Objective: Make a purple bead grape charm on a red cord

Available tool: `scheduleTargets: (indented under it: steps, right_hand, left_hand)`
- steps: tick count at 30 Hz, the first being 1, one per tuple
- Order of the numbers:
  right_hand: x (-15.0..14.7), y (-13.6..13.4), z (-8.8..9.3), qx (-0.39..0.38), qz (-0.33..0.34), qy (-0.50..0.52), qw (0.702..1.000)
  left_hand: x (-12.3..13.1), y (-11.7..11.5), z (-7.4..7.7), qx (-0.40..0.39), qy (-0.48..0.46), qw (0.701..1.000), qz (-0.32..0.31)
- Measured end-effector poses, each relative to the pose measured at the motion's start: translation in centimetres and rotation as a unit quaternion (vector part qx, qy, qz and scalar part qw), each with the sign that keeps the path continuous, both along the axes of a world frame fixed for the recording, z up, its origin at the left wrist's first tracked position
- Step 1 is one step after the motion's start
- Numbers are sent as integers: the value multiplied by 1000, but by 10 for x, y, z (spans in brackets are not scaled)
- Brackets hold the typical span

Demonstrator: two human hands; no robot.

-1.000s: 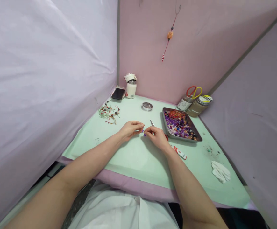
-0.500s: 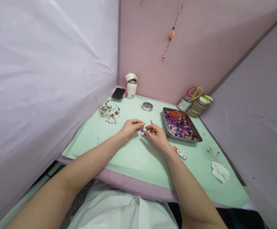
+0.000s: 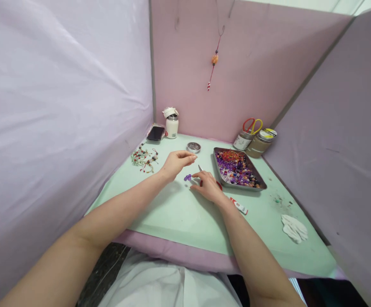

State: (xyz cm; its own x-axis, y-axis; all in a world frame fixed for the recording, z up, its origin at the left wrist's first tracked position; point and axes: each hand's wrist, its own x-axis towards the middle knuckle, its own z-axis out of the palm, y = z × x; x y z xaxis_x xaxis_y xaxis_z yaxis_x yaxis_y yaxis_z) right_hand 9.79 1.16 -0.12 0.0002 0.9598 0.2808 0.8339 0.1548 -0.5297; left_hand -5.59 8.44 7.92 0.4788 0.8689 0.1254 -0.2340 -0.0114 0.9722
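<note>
Upward and away from the right hand [image 3: 207, 185] the left hand [image 3: 177, 164] had moved since half a second earlier, and the purple beads [image 3: 188, 177] now showed as one small cluster below it. Its fingertips were pressed together, but what they gripped I could not tell. The right hand had its thumb and forefinger apart, just beside the cluster; whether it touched, or whether the beads rested on the surface [image 3: 172, 209], was not clear to me. They looked light, hard and smooth, so probably they would slip or roll easily; a gentle pinch on opposite sides of one bead seemed best.
</note>
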Motion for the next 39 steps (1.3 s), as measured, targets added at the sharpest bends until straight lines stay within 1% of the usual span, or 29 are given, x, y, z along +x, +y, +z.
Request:
scheduleTargets:
  steps: [2, 4, 7, 9, 11, 15, 18, 21, 27, 30, 33, 36, 39]
  right_hand:
    - [0, 0, 1, 6, -19, 0, 1000]
    - [-1, 0, 4, 28, -37, 15, 999]
    - [-1, 2, 11, 90, -45, 81, 992]
    - [-1, 3, 16, 124, -41, 139, 982]
    - [-1, 3, 22, 134, -38, 191, 972]
    - [-4, 0, 31, 120, -7, 251, 961]
    - [-8, -2, 33, 119, 13, 272, 955]
    - [-9, -3, 33, 121, 4, 285, 951]
    - [-3, -2, 30, 107, -12, 291, 951]
    - [-1, 0, 25, 81, -6, 292, 953]
    - [0, 3, 21, 44, 9, 305, 951]
    - [-2, 2, 20, 9, 33, 330, 943]
    - [-6, 0, 19, -30, 71, 351, 933]
  left_hand:
    - [3, 4, 15, 12, -10, 1000, 7]
    - [5, 8, 29, 29, -27, 999, 6]
    - [8, 12, 48, 48, -46, 998, 2]
    - [10, 12, 55, 51, -46, 998, 0]
    - [12, 11, 58, 51, -43, 998, -12]
    - [15, 7, 57, 57, -29, 997, -41]
    - [17, 3, 57, 67, -13, 997, -48]
    - [18, -1, 59, 69, -11, 996, -46]
    - [19, -6, 73, 61, -31, 996, -50]
    - [18, -9, 84, 73, -58, 995, -47]
    - [16, -10, 93, 84, -88, 992, -21]
    - [12, -10, 97, 73, -86, 994, -9]
    - [8, -6, 98, 62, -74, 995, -10]
